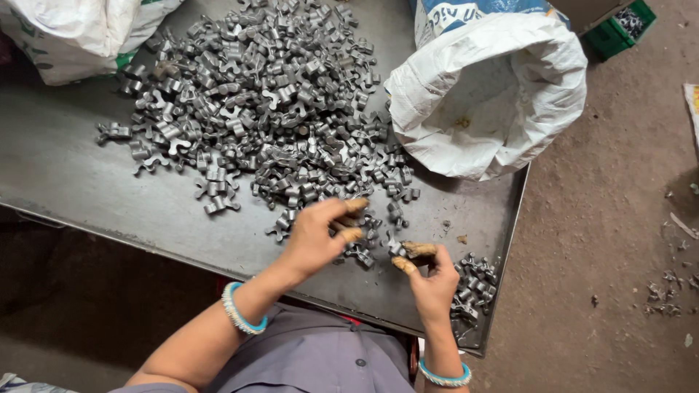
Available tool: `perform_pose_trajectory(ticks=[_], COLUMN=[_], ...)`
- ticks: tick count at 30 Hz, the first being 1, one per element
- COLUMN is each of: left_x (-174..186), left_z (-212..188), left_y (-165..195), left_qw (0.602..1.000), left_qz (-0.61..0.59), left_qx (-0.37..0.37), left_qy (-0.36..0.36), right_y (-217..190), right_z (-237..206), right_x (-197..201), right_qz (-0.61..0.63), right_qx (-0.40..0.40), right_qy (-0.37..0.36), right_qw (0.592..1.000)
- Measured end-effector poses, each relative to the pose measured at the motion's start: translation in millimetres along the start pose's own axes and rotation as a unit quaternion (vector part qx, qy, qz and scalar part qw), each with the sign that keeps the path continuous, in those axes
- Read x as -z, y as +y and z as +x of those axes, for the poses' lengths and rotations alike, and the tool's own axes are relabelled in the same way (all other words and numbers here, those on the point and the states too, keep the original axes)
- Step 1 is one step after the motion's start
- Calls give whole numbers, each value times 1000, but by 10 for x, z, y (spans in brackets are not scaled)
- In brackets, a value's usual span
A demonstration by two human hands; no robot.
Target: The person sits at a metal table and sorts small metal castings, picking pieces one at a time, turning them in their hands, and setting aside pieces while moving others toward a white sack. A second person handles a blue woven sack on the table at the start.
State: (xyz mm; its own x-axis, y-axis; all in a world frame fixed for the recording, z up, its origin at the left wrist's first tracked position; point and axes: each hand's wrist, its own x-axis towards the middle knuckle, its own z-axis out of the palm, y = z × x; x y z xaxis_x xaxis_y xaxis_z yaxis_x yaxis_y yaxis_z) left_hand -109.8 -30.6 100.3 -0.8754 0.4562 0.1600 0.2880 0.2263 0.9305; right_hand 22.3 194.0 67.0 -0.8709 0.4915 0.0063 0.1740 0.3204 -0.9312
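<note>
While the person sat at the edge of the counter (65, 182), both hands worked at the near fringe of a large heap of grey forked metal parts (262, 94), too many and too tangled to count. The left hand (317, 236) reached into that fringe with its fingers (354, 207) curled over a few loose parts (362, 251), thumb and forefinger narrowed toward one another; whether a part was actually gripped between them could not be told. The right hand (431, 280) was turned palm inward, its fingertips (419, 249) pinched on one small part (397, 247), lifted just clear of the sheet, seemingly so it could be looked over.

Just beside the right hand, at the counter's right corner, lay a second, much smaller pile of the same parts (475, 287), roughly a couple of dozen, kept apart from the main heap, probably as a sorted lot. One white woven sack (495, 94) stood open-mouthed at the counter's far right, within reach of the heap, and another white sack (73, 33) sat at the far left. One green crate (619, 29) rested on the floor (604, 218) beyond. Each wrist wore one blue-and-white bangle (240, 309).
</note>
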Motion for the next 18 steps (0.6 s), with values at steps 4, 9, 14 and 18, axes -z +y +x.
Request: perform_pose_trajectory(ticks=[4,9,14,18], left_x=[-401,-515,-527,-479], left_z=[-99,-255,-397,-427], left_y=[-212,-429,-545,-505], left_qw=[923,872,906,916], left_qz=[-355,-446,-383,-354], left_qx=[136,177,163,176], left_qy=[-65,-93,-77,-69], right_y=[137,225,301,348], right_z=[-114,-177,-246,-297], right_x=[27,-81,-149,-173], right_qz=[157,335,424,424], right_qx=[-29,-126,-255,-279], right_qy=[-42,-76,-88,-110], right_qw=[986,931,864,855])
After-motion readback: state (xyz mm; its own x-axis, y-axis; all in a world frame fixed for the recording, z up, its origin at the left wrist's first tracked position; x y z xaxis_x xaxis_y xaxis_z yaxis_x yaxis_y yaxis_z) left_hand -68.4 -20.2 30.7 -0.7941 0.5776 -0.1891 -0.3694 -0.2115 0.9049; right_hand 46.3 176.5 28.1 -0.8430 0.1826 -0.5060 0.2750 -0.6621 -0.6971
